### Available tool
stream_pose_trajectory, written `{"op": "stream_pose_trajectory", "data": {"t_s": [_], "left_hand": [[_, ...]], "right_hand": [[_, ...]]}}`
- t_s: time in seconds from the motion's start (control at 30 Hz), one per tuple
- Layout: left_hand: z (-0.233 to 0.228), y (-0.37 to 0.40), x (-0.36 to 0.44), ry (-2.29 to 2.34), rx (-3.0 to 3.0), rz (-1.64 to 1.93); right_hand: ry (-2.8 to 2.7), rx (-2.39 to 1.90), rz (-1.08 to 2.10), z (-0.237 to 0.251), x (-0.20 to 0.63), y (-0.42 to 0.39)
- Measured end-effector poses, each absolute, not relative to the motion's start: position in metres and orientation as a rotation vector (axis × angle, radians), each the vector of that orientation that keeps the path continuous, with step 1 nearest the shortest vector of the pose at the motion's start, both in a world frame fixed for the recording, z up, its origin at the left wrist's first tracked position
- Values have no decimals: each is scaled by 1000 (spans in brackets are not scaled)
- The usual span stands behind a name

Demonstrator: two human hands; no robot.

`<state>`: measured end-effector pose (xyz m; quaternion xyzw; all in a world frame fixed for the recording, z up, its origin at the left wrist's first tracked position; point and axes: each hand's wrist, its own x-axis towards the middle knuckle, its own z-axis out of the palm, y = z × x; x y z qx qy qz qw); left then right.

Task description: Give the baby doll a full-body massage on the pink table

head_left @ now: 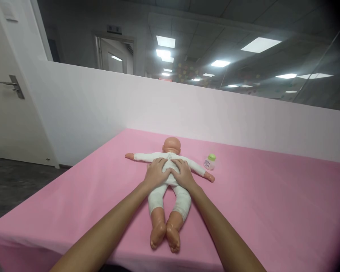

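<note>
A baby doll with a soft white cloth body lies face down on the pink-covered table. Its head points away from me, its arms are stretched out sideways, and its bare feet are toward me. My left hand rests flat on the left side of the doll's back. On the right side of the back lies my right hand, fingers stretched out, the two thumbs close together at the middle. Beyond the doll's right-hand arm stands a small clear bottle with a green cap.
A low white wall runs along the table's far edge, with a glass pane above it. To the left is a white door with a metal handle. Dark floor shows beside the table's left edge.
</note>
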<state>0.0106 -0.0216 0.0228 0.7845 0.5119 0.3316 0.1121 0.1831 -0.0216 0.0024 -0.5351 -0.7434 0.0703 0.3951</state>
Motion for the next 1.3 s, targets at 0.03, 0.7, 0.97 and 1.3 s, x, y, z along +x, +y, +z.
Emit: {"op": "stream_pose_trajectory", "data": {"t_s": [0.03,0.7,0.97,1.3], "left_hand": [[23,-22,11,1502,2294,989],[22,-18,7,1439,2308,863],[21,-18,8,1415,2287,825],[19,-19,8,1449,2311,896]], "right_hand": [[-1871,-1348,181,2,183,-22],[-1945,-1346,258,0,186,-20],[-1956,-1362,306,1,186,-22],[-1967,-1362,260,-3,186,-17]]}}
